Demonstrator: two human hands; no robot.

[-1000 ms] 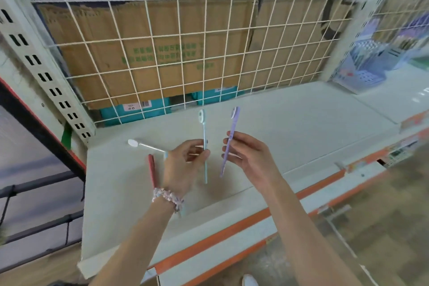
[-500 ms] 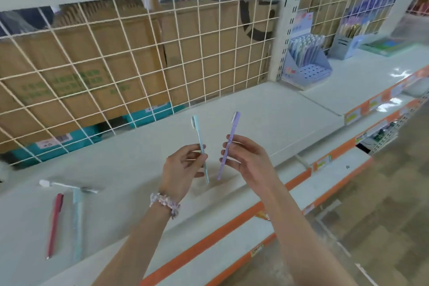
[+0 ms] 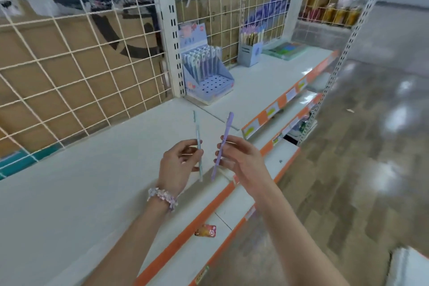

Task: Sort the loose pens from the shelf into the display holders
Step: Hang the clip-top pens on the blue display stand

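Lilac slim plastic pen [image 3: 222, 146] pinched in your right hand [image 3: 241, 158], pale teal one [image 3: 198, 146] in your left hand [image 3: 177, 165]; seat each upright in the far-right blue perforated display holder [image 3: 214, 83].

The white shelf [image 3: 97, 169] carries 2 pen display holders [image 3: 209, 76] [image 3: 250, 53] and a green packet [image 3: 285, 50].

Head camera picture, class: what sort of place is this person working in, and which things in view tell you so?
Most likely a stationery aisle in a shop. White shelving carries orange price-label strips, a tiered display holder stands stocked with pens, and the hands hold a teal pen and a purple pen.
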